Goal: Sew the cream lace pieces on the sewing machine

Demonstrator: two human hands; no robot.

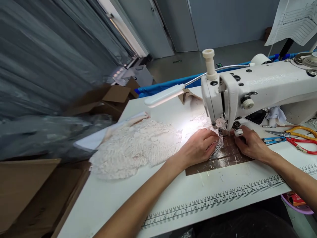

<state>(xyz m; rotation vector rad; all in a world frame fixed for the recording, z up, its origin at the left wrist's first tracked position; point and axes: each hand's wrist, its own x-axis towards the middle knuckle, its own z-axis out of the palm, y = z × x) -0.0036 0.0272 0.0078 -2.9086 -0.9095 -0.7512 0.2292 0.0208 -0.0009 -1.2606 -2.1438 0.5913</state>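
"In the head view, where does the lace (133, 148) lie?"
"On the counter (119, 205), mostly left of the sewing machine (257, 82), with its narrow end under the needle area. Its long axis runs roughly left to right, rising slightly rightward, and the gathered bulk points left."
"And the left hand (201, 145)?"
"Its fingers are closed on the lace just beside the needle area, above the brown plate (223, 162)."
"The right hand (251, 143)?"
"Bent, just right of the presser foot, near a small white knob (238, 133). I can't tell whether its fingers grip anything."
"Count the things for me."
"One heap of lace, one machine, one lit lamp (164, 95) and one pale pink rosette (220, 123) in front of the needle area. To the right: one pair of yellow-handled scissors (287, 134), one pair of red-handled scissors (294, 142), one pair of blue snips (281, 139)."
"Any markings?"
"One printed ruler strip (215, 200) along the near edge."
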